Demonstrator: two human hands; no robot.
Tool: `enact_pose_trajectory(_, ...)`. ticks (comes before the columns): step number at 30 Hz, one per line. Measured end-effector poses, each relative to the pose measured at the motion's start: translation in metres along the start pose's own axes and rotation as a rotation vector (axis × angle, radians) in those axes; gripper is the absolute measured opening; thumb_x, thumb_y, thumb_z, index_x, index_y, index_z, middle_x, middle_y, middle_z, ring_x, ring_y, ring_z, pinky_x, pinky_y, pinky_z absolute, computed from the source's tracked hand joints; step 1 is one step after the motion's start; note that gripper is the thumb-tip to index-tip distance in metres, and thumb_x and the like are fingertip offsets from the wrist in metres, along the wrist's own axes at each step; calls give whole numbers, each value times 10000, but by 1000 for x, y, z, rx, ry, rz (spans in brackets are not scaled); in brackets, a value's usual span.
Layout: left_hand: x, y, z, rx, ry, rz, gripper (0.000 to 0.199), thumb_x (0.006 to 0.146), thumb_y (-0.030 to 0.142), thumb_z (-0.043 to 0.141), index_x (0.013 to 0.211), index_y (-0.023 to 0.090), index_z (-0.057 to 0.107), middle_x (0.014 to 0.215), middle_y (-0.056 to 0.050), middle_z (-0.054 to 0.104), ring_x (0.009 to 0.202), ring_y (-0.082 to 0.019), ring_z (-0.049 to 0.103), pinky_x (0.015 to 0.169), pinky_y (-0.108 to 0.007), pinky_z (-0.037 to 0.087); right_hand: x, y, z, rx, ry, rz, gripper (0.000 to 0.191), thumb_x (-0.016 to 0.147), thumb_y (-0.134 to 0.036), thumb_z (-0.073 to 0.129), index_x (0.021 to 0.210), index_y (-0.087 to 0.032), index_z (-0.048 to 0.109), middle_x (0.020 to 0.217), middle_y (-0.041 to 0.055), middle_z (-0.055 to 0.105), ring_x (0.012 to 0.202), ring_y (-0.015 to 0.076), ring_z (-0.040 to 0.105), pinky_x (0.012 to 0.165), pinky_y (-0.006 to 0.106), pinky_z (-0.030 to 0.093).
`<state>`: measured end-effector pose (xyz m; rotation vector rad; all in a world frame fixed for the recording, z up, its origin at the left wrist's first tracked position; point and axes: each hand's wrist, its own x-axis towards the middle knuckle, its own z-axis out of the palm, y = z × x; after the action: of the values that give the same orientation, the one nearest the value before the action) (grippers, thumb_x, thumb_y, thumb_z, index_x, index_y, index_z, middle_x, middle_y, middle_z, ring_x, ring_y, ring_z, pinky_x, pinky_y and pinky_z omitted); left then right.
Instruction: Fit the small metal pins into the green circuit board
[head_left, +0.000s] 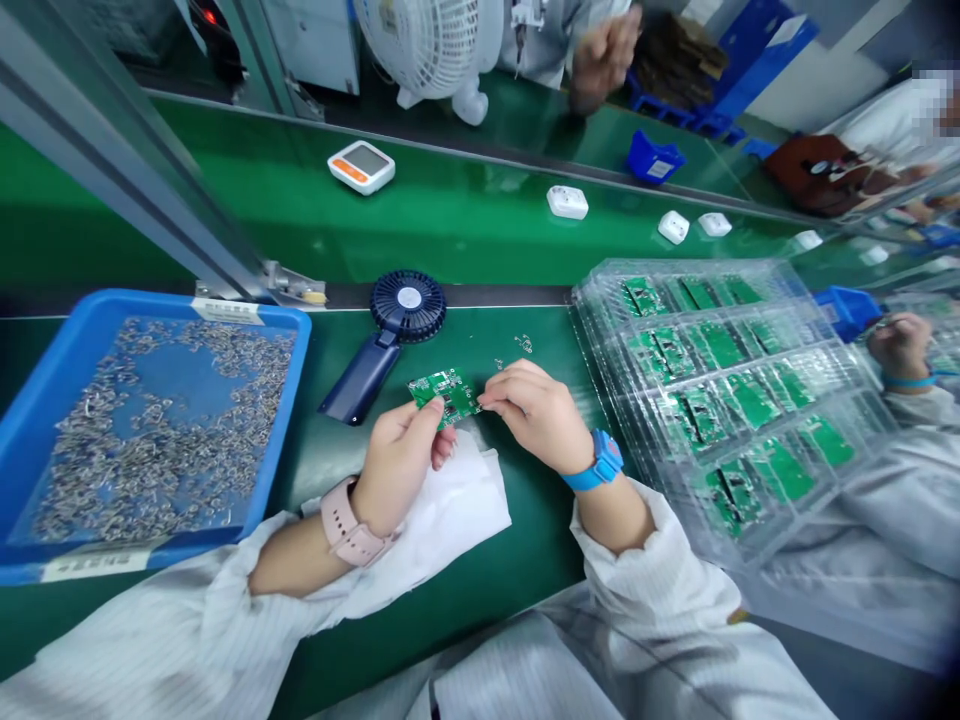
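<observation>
A green circuit board (459,398) is pinched between the thumb and fingers of my left hand (401,450), tilted above a white cloth (469,500). At the board's right edge, my right hand (540,415) is closed with thumb and fingertips together. Whatever those fingertips hold is too small to make out. Some tiny metal pieces (523,344) lie on the green table just beyond my right hand. To the left, a blue tray (301,385) holds a great many small bent metal parts (172,460). Clear plastic trays (600,300) with green boards in compartments are stacked on the right.
A dark blue handheld fan (360,375) lies beyond my left hand. Behind a rail, a green belt (465,225) carries white devices, one with a screen (361,165). A metal post (135,150) slants at left. A co-worker's hand (904,345) is at far right, another (606,55) across the belt.
</observation>
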<state>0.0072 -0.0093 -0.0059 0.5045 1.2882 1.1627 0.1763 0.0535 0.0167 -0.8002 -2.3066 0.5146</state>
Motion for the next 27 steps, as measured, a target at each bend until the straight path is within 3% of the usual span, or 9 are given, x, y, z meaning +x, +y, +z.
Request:
enact_pose_trajectory(12,1,0,0,-37,-16,-17,290,792,338,612,574,166,530,466,20,539,390,-92,482,363,-200,359,0,0,-14,44,37,71,82,905,-189,599,940,-208,671,881,28,726,849,160,645,824,344,522)
enact_pose_trajectory(21,1,-3,-2,13,-22,19,337,787,408,625,577,162,532,478,14,546,409,-89,481,383,-198,361,0,-2,-15,-68,-23,-91,169,932,-114,491,912,-179,646,874,56,699,838,160,600,823,343,500)
enact_pose_trajectory(24,2,-6,-4,32,-69,29,358,776,458,642,607,157,547,499,13,561,419,-87,484,388,-194,357,0,-8,-20,-161,-36,-136,133,926,-174,529,985,-167,648,884,68,662,841,167,561,818,339,484)
enact_pose_trajectory(27,3,-9,-6,56,-139,43,385,751,494,672,616,152,557,510,10,568,424,-86,481,397,-195,352,-2,-19,-20,-307,-84,-146,149,941,-209,508,939,-162,649,821,61,614,804,171,508,785,320,464)
